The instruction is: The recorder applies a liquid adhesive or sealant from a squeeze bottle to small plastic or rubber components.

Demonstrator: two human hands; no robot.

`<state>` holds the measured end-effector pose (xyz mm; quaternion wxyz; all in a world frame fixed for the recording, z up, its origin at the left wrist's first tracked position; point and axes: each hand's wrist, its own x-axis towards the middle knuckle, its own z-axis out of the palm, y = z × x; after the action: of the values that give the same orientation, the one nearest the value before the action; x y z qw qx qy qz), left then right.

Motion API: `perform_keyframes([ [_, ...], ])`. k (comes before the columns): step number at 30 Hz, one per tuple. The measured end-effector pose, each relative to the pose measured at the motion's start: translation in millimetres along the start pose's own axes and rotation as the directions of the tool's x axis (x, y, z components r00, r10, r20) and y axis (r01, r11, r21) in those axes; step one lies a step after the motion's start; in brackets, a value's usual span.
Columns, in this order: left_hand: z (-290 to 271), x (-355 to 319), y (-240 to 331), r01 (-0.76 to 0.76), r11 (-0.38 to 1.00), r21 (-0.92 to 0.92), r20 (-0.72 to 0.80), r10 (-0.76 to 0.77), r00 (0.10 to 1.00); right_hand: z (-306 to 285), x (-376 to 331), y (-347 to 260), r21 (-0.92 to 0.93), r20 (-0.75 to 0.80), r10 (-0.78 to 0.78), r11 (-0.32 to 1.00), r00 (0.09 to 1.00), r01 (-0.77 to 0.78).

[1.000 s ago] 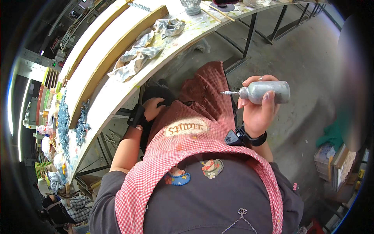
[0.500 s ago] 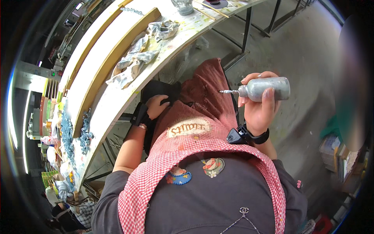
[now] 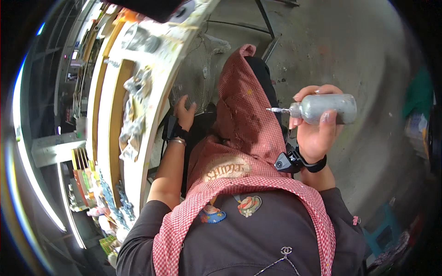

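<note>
Open concrete floor (image 3: 350,55) to the right, bare and grey, wide room there. To the left, curved edge of a pale bench (image 3: 154,115), paint-spattered, close beside the lap. Right hand (image 3: 315,126) raised clear of bench and lap, wrapped around a bottle (image 3: 327,108): thumb across the front, fingers behind. Bottle held on its side in the air over the floor, well apart from the bench; smooth rounded body, grey with a speckled glittery look, narrow ribbed nozzle pointing left toward the apron (image 3: 244,119). Apron red-and-white check, soft folds, draped over the knees. Black strap (with a small device) on the right wrist. Left hand (image 3: 185,112) low by the bench edge, fingers loosely spread, resting on something dark; grasp not clear. Crumpled stained rags (image 3: 133,115) on the bench.
</note>
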<state>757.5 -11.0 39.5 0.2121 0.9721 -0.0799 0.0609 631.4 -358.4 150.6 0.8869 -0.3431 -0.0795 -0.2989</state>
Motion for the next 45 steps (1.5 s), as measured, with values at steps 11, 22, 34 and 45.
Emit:
perform_keyframes([
  [11, 46, 133, -46, 0.345, 0.895, 0.284, -0.418, -0.208, 0.884, -93, 25, 34, -0.218, -0.446, 0.017, 0.968, 0.895, -0.127],
  [22, -22, 197, -188, 0.521, 0.852, -0.058, -0.437, -0.491, 0.754, -96, -1, 79, -0.252, -0.695, 0.04, 0.922, 0.718, -0.295],
  [34, -91, 209, -160, 0.781, 0.606, 0.152, -0.332, -0.713, 0.618, -99, 5, 75, -0.214, -0.793, 0.103, 0.876, 0.601, -0.432],
  [45, -141, 227, -251, 0.592, 0.777, -0.214, -0.225, -0.629, 0.744, -98, 13, 71, -0.085, -0.778, 0.142, 0.942, 0.612, -0.326],
])
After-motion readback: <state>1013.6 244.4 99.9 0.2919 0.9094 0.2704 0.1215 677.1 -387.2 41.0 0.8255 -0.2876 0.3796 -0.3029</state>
